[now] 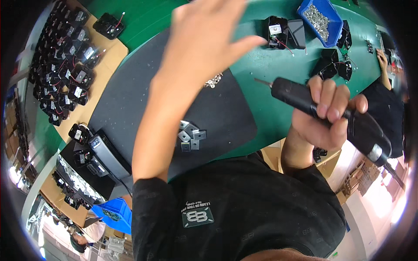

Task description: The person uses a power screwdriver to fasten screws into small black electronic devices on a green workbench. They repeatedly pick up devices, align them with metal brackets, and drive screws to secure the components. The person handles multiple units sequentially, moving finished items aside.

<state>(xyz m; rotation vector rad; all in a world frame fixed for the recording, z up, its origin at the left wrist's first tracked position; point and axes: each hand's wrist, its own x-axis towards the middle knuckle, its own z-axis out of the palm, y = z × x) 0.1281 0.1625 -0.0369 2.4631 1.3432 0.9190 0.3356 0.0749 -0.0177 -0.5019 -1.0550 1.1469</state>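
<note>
My right hand [326,111] is wrapped round a black electric screwdriver [296,95], its bit pointing left over the green table and its cord leaving the rear end. My left hand [204,39] reaches far forward above the dark mat [117,100], blurred, with its thumb stretched out to the right. Its fingertips run toward the upper edge of the picture, and I see nothing held in it. Partly behind that wrist lies a small pile of screws [213,81]. Beside my left forearm are several square metal plates with holes [194,135].
Many black housings with wires [65,74] crowd a cardboard sheet at the left. Ahead right stand an open black housing [276,32] and a blue bin [334,37] of metal parts. A grey-black device [106,152] sits at left. Another person's hand [382,58] rests far right.
</note>
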